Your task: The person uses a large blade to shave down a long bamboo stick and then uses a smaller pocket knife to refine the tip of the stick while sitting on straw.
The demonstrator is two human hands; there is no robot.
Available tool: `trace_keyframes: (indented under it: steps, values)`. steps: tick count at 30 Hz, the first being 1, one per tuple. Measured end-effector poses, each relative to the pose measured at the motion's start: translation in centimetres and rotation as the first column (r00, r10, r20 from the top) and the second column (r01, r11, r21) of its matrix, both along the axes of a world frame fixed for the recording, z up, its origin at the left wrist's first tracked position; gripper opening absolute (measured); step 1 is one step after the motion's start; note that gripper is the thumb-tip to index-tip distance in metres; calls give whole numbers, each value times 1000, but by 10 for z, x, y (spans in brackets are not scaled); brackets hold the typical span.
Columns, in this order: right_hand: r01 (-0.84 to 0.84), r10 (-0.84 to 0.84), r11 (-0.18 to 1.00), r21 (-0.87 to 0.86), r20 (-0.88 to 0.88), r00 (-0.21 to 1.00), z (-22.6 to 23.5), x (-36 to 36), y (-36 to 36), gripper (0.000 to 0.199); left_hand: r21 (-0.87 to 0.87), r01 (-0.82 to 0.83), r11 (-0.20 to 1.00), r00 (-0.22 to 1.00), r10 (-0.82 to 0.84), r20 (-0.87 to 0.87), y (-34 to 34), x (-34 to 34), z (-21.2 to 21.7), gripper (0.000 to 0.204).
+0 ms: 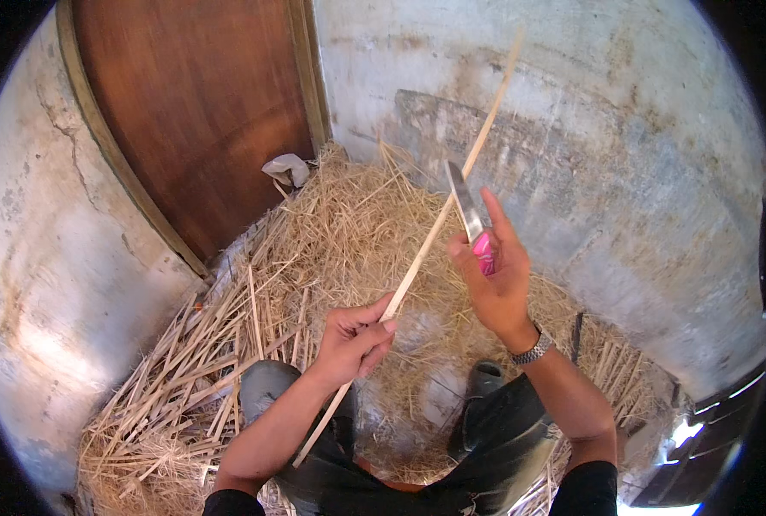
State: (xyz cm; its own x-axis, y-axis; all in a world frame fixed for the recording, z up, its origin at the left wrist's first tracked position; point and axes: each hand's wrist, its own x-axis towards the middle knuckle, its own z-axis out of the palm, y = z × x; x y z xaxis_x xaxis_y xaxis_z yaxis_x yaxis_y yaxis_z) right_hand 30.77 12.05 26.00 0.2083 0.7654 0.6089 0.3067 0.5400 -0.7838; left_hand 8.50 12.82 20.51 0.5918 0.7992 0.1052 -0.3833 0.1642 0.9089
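Note:
A long, pale strip that looks like split bamboo (pixel 423 251) runs slantwise from near my lap up toward the far wall. Low on it, my left hand (pixel 355 342) pinches the strip between thumb and fingers. My right hand (pixel 499 273) grips a knife (pixel 465 199) whose pink handle shows partly between thumb and palm. Its index finger stretches out along the far side. The knife's blade points up and away, crossing the strip above my left hand; whether the edge touches it I cannot tell.
Shavings (pixel 349 215) heap up before me against the wall (pixel 572 155). Many loose strips (pixel 185 387) lie at the left. A brown door (pixel 194 112) stands behind the heap, with a crumpled pale bag (pixel 287 169) by its foot. My sandal (pixel 486 383) rests among scraps.

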Motion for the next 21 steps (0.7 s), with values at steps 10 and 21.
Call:
trace_keyframes:
  steps: [10, 21]
  values:
    - [96, -96, 995, 13, 76, 992, -7, 29, 10, 51, -53, 203, 978, 977, -199, 71, -10, 11, -15, 51]
    - [88, -264, 946, 312, 583, 768, -30, 21, -3, 38, -5, 62, 998, 996, -62, 64, -8, 14, -21, 47]
